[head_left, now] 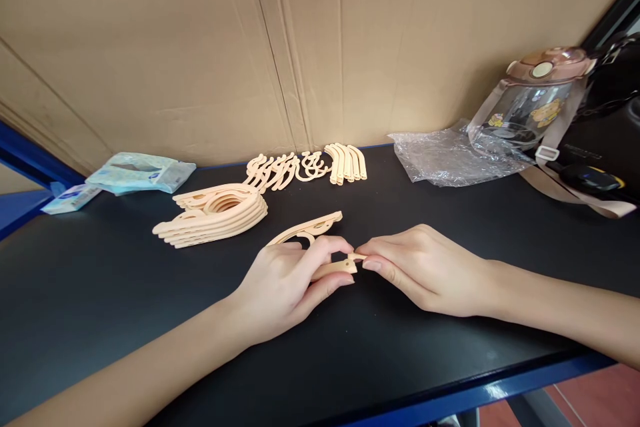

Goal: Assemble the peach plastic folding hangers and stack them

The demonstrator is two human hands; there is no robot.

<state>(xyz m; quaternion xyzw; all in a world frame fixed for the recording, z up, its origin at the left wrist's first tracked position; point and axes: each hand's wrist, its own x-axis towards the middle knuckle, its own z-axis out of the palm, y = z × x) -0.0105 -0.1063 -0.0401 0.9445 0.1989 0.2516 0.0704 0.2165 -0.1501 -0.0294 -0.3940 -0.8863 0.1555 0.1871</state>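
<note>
My left hand [280,283] is closed around a beige plastic folding hanger [320,221], whose far arm sticks up past my knuckles. Between thumb and forefinger, the near arm's end with a small hole pokes out to the right. My right hand [427,270] pinches a small beige piece [357,256] that meets that end; most of the piece is hidden by my fingers. Behind my left hand lies a stack of folded beige hangers [225,223]. Farther back are loose curved arm pieces [347,163], hooks [313,167] and more hanger parts [273,171].
A blue wipes packet [145,173] and a smaller packet [73,200] lie at the back left. Crumpled clear plastic [450,157], a strapped water bottle [540,100] and a black bag [610,127] occupy the right. Cardboard [200,47] walls the black table's [430,360] back.
</note>
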